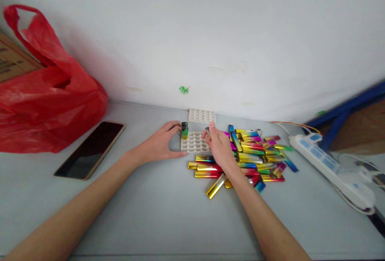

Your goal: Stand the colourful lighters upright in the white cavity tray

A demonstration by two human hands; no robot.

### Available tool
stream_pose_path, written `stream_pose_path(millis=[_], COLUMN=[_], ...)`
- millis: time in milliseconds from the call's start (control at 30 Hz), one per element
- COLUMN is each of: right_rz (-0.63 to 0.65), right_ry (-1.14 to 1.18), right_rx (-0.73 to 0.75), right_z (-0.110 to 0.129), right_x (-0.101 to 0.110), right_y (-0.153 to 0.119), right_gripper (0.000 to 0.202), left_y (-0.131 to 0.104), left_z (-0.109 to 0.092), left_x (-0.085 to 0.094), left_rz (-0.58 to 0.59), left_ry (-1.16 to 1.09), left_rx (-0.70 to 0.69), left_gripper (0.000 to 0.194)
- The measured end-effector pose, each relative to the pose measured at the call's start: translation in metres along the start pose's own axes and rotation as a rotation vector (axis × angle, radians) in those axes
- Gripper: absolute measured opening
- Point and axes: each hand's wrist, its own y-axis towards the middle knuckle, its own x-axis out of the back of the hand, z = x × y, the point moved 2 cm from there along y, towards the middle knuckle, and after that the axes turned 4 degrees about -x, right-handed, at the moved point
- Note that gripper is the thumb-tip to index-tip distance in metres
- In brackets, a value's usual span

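A white tray (194,144) with rows of small sockets lies on the grey table. One green-yellow lighter (184,130) stands upright in its far left corner. My left hand (162,144) rests against the tray's left edge, fingertips touching that upright lighter. My right hand (219,145) is over the tray's right edge, pinching a small lighter (207,132) between thumb and fingers. A heap of shiny multicoloured lighters (252,154) lies right of the tray, partly under my right wrist.
A second white socket tray (202,115) lies against the wall behind the first. A dark phone (90,149) sits left, beside a red plastic bag (45,92) and a cardboard box (12,58). A white power strip (327,164) with cables lies right.
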Motion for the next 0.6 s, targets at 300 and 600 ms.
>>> stream_pose_path(millis=[300, 600], right_rz=[-0.062, -0.014], right_ry=[-0.193, -0.283], right_rx=[0.409, 0.390], right_z=[0.019, 0.018], right_x=[-0.001, -0.007], right_y=[-0.008, -0.010], right_gripper=[0.043, 0.036], left_y=[0.000, 0.001], left_z=[0.000, -0.003], left_x=[-0.002, -0.001], left_rz=[-0.012, 0.002], left_ry=[-0.016, -0.040], left_rx=[0.008, 0.002], left_gripper=[0.082, 0.083])
